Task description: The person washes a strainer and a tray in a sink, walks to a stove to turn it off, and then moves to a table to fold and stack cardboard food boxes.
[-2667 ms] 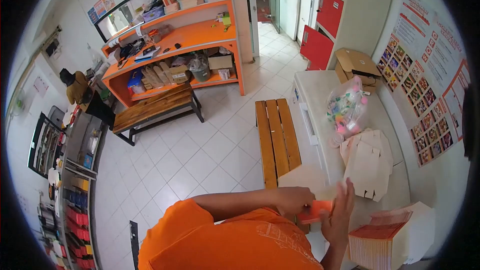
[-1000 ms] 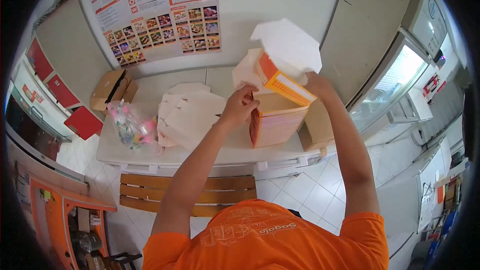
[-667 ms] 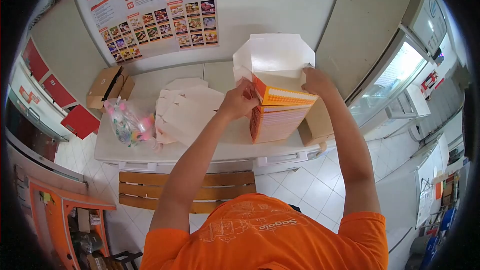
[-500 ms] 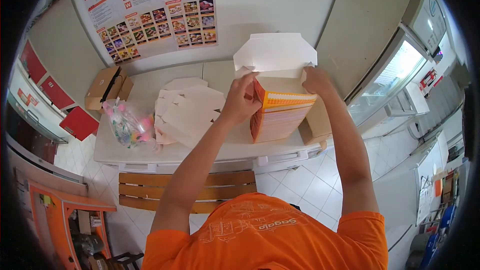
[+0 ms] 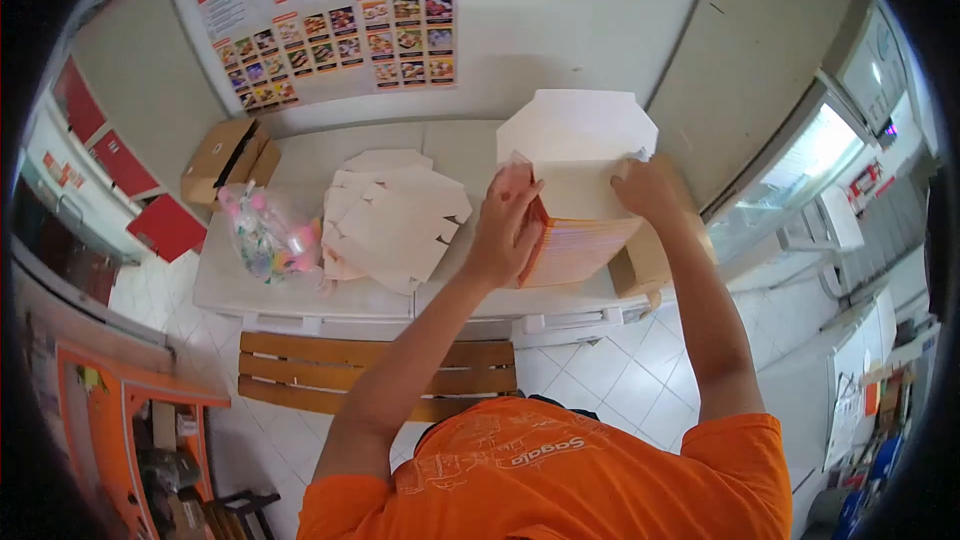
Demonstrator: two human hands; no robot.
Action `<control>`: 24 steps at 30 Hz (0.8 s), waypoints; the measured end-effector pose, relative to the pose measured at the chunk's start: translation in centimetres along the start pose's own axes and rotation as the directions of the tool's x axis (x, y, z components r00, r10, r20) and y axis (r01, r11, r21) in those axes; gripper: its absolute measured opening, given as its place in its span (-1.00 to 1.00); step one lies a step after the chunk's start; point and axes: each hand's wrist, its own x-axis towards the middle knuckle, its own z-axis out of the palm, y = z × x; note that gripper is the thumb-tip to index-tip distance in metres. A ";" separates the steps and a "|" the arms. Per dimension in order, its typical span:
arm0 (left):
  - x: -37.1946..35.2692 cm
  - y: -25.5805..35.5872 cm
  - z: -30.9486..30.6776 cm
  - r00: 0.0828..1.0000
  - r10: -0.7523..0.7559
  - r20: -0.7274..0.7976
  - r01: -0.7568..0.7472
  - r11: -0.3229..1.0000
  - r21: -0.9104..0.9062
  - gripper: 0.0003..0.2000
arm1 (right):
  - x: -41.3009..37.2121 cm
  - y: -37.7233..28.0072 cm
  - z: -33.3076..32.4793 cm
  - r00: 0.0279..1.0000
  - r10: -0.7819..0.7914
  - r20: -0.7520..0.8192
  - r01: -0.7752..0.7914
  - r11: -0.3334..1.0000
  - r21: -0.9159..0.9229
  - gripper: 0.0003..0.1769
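An orange-and-white carton stands on the white counter, its large white flap raised at the back. My left hand is at the carton's left side, fingers bent around its upper left edge and a small side flap. At the upper right corner, my right hand has its fingers closed on the carton's edge beside the raised flap. A pale inner panel shows between the hands. Left of the carton lie several flat, unfolded white cartons.
A clear bag with pink and green items and an open brown box sit on the counter's left. Another brown box is right of the carton. A slatted wooden bench stands below the counter.
The view has shifted slightly. The carton's orange-checked top strip is now covered by the pale panel, and both hands remain at its upper corners.
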 end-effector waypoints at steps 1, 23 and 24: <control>-1.5 0.5 -0.2 0.999 -0.013 -0.033 0.014 0.999 0.042 -0.56 | -0.4 -0.6 -1.7 0.997 -0.048 0.068 0.049 0.999 -0.016 -0.46; -76.8 40.9 33.4 -0.829 -0.187 -0.528 0.551 -0.440 -0.709 -0.54 | -47.5 -15.9 4.3 -0.840 -0.373 0.393 0.541 -0.548 0.637 -0.39; -76.6 44.7 37.8 -0.898 -0.097 -0.429 0.436 -0.327 -0.839 -0.50 | -51.1 -15.2 4.1 -0.847 -0.368 0.384 0.530 -0.530 0.662 -0.36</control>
